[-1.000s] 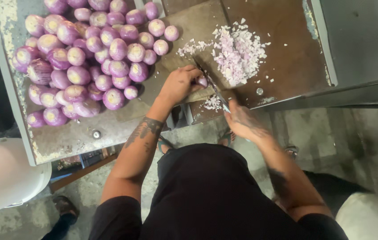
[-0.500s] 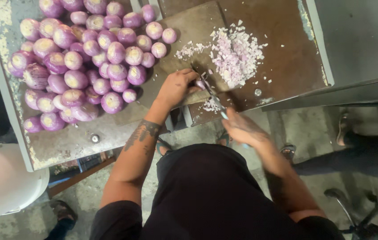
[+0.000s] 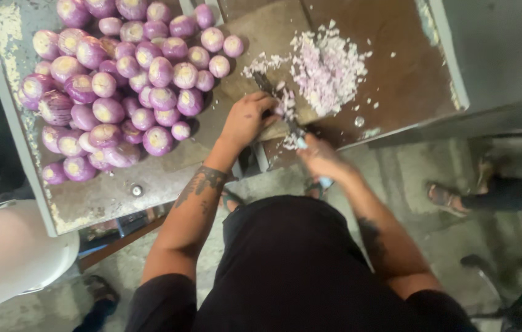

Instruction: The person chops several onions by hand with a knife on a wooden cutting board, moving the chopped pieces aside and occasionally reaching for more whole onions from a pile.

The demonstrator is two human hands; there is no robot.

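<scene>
My right hand point(image 3: 322, 158) grips the handle of a knife point(image 3: 280, 109) whose blade lies across the brown cutting board point(image 3: 396, 92). My left hand point(image 3: 245, 120) presses down on an onion piece beside the blade, fingers curled. A heap of chopped onion point(image 3: 325, 67) lies on the board just beyond the knife. A big pile of peeled purple onions point(image 3: 122, 86) covers the worn metal table point(image 3: 150, 178) to the left of my left hand.
A white rounded container point(image 3: 9, 255) stands at the lower left below the table's edge. Another person's sandalled foot point(image 3: 448, 197) is on the concrete floor to the right. A grey surface point(image 3: 506, 55) adjoins the board on the right.
My right hand and the knife have shifted slightly left and toward me along the board. A person's foot has come into sight on the right.
</scene>
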